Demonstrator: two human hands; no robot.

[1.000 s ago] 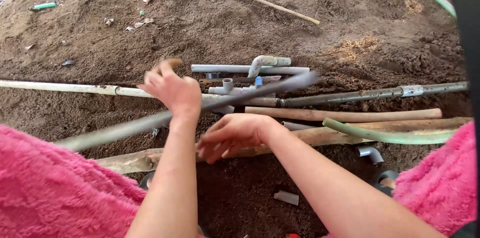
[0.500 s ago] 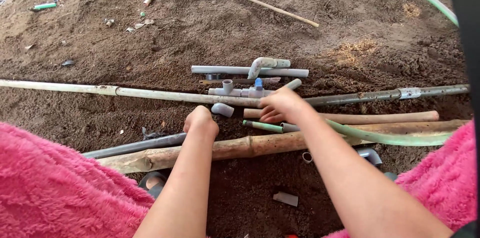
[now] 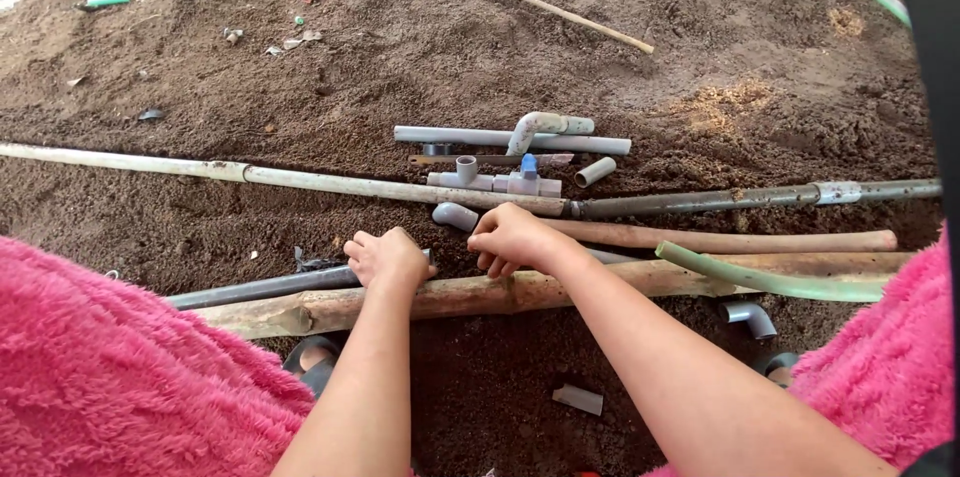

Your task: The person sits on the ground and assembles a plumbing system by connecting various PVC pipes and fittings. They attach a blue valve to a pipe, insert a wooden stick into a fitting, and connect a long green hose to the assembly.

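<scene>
The left hand [image 3: 388, 257] curls closed on a dark grey pipe [image 3: 265, 288] lying on the soil just behind a wooden pole [image 3: 520, 290]. The right hand's [image 3: 512, 238] fingers bend down, hiding whatever they hold; its grip cannot be told. Two loose grey elbows [image 3: 456, 216] [image 3: 748, 315] show, one near each end of the pole

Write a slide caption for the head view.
Both hands rest on a grey pipe beside a wooden pole on soil.

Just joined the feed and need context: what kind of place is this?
Probably an outdoor dirt work site for pipe laying: bare loose soil, grey pipe fittings lying on it, and long pipes across the ground.
</scene>
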